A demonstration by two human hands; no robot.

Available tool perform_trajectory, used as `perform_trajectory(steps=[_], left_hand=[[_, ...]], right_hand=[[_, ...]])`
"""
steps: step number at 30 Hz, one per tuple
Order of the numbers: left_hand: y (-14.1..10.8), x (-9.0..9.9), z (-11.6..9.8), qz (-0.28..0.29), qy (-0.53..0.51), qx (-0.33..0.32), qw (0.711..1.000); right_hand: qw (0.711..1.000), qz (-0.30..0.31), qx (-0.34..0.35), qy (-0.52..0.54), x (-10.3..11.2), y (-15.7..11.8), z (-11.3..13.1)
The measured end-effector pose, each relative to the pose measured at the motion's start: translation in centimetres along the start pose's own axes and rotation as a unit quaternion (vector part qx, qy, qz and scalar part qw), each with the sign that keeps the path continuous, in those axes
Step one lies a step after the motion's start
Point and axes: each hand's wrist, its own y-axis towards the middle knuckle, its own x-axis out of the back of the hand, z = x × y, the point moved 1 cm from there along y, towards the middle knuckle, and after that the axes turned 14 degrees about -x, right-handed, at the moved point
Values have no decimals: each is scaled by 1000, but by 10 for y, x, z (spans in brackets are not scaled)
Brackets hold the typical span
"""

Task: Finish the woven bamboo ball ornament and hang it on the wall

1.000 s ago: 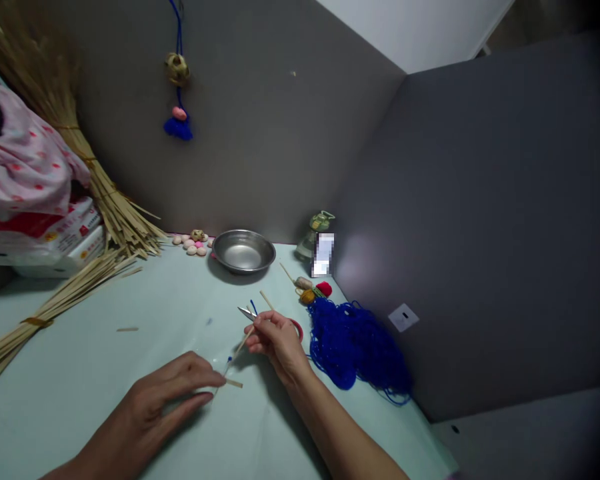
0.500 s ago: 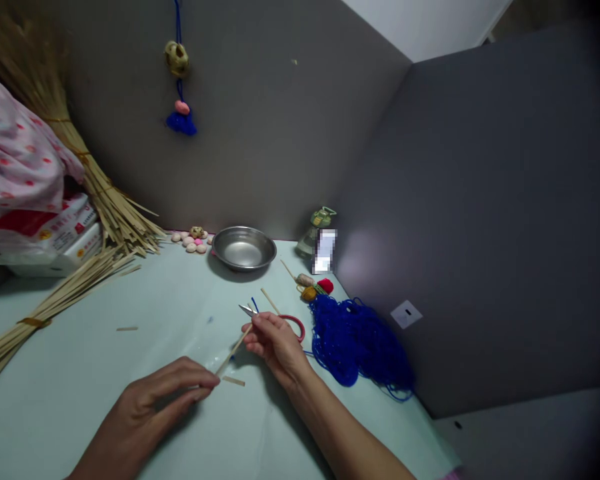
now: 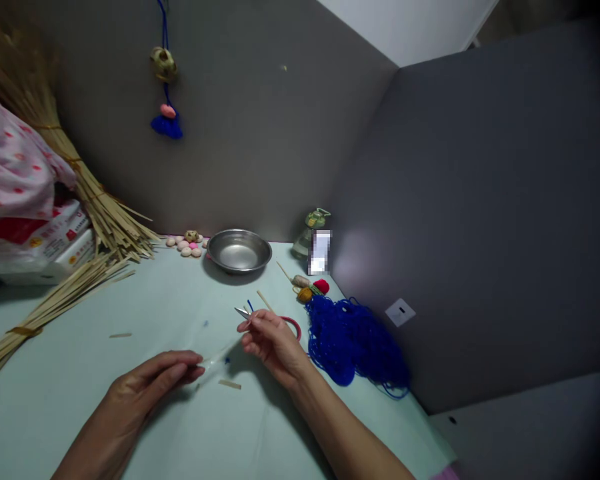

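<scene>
A thin pale plant strip [image 3: 223, 353], blurred in its middle, runs between my two hands. My left hand [image 3: 153, 383] pinches its lower end between thumb and fingers. At the other end, the thumb and forefinger of my right hand [image 3: 275, 343] close on the strip; the other fingers curl loosely. A pair of scissors [image 3: 293, 325] with a red handle shows behind my right hand, its metal blade tip pointing left. The hand covers the scissors' middle. Below the held strip, a short cut piece [image 3: 230, 385] lies on the table.
Blue yarn [image 3: 355, 340] heaps at the right by the grey wall. A steel bowl [image 3: 239, 251] stands at the back, with egg-shaped pieces [image 3: 185, 245] to its left. Strip bundles [image 3: 55, 293] lie at left. A woven ball ornament [image 3: 163, 65] hangs above.
My left hand has drawn back left and slightly up, and its fingers have turned. My right hand has barely moved. The whole view has shifted slightly.
</scene>
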Motion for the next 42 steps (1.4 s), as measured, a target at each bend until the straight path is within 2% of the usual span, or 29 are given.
perform_trajectory(steps=[3,7,10,13,18,23,25,30,35,38,42], left_hand=[[-3,-5,-5,-49,-73,35,996],[-2,-7,-8,-107,-160,70,979],[1,-5,-8,-127,-200,83,968],[2,-4,-9,-119,-227,79,963],[-2,-7,-11,-51,-260,79,961],[-9,-9,-7,109,-189,78,973],[-9,-9,-6,149,-162,67,973],[-5,-10,1,199,-99,63,973],[-1,-11,22,303,-79,79,946],[-1,-10,26,329,-65,84,938],[-5,-10,18,315,-53,87,944]], right_hand=[[1000,-22,17,-5,5,-1,6],[1000,-17,-10,-1,6,2,-1],[999,7,-37,0,4,3,-9],[999,26,-46,3,1,2,-12],[993,97,-58,-40,-5,-4,-12],[970,155,-95,-162,-8,-8,-21],[954,174,-127,-206,-7,-9,-24],[929,185,-166,-273,-5,-14,-18],[906,182,-186,-333,-6,-21,-9],[911,171,-167,-335,-8,-24,-10],[921,177,-143,-316,-12,-28,-13]])
